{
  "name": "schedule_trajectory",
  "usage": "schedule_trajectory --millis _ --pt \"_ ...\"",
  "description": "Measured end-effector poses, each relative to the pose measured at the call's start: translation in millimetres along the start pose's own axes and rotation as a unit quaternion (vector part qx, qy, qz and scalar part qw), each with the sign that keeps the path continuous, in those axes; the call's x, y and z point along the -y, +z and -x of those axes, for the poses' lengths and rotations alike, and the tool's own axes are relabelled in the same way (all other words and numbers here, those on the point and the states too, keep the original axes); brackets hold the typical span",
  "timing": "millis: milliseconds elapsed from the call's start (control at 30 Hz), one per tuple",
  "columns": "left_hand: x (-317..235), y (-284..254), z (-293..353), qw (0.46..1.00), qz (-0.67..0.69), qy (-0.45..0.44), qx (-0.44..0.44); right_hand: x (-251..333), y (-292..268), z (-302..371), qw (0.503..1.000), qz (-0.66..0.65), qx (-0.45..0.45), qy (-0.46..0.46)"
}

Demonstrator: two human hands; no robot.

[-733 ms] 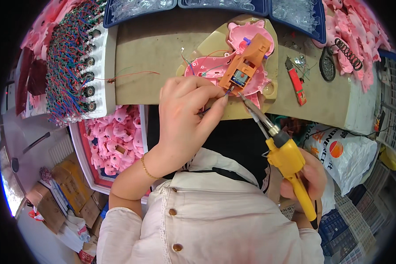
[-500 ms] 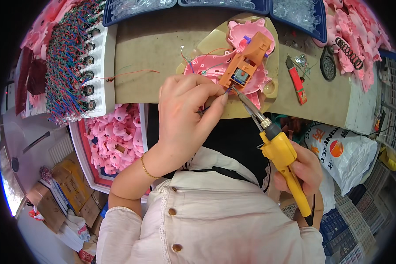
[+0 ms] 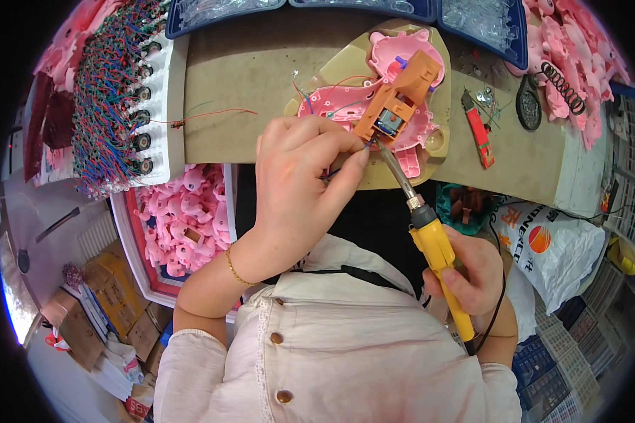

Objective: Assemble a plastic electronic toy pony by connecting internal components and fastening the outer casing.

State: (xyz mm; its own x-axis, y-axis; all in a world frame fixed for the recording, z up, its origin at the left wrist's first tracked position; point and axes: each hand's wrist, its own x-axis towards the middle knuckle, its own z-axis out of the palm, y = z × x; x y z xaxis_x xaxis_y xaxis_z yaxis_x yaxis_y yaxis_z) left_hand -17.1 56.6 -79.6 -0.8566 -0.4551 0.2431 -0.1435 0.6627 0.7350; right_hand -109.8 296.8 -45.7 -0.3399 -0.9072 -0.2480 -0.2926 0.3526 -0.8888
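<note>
My right hand (image 3: pixel 476 271) is closed around the handle of a yellow soldering iron (image 3: pixel 432 245). Its metal tip reaches up to the lower end of an orange plastic housing (image 3: pixel 416 76), beside a small motor (image 3: pixel 388 123) seated in it. Thumb and fingers of my left hand (image 3: pixel 300 169) pinch a thin dark-blue wire (image 3: pixel 368 143) right at the tip; most of the wire is hidden by the fingers. Under the housing lies a pink toy shell half (image 3: pixel 346 95), resting in a beige holder (image 3: pixel 434 141). A red wire and other thin wires trail from the shell.
On the bench's left lies a mass of coloured wires (image 3: pixel 109 106) with small round parts. A red utility knife (image 3: pixel 481 137) and a black oval dish (image 3: pixel 526 102) sit to the right. Blue trays (image 3: pixel 483 44) of clear parts line the back. A box of pink pieces (image 3: pixel 187 222) stands lower left.
The soldering iron's handle has swung left and slightly down with my right hand, while its tip stays by the housing's lower end. My left hand has hardly moved.
</note>
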Motion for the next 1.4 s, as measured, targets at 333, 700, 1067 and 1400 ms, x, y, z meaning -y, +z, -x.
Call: schedule_trajectory --millis 333,700,1067,1400 --pt "0.0 -0.3 0.7 1.000 0.001 -0.009 0.007 -0.9 8.5 -7.4 0.945 0.164 -0.170 -0.226" --pt "1.1 0.3 0.1 1.000 -0.008 0.001 0.005 4.4 -8.4 6.9 0.995 -0.091 -0.022 0.024" --pt "0.2 -2.4 -2.4 1.000 -0.014 0.002 0.021 -5.3 0.8 0.0 0.936 0.127 -0.191 -0.268" --pt "-9.4 -12.2 0.8 0.994 0.092 -0.046 -0.026 -12.7 -2.5 9.1 0.934 0.057 -0.226 -0.270"
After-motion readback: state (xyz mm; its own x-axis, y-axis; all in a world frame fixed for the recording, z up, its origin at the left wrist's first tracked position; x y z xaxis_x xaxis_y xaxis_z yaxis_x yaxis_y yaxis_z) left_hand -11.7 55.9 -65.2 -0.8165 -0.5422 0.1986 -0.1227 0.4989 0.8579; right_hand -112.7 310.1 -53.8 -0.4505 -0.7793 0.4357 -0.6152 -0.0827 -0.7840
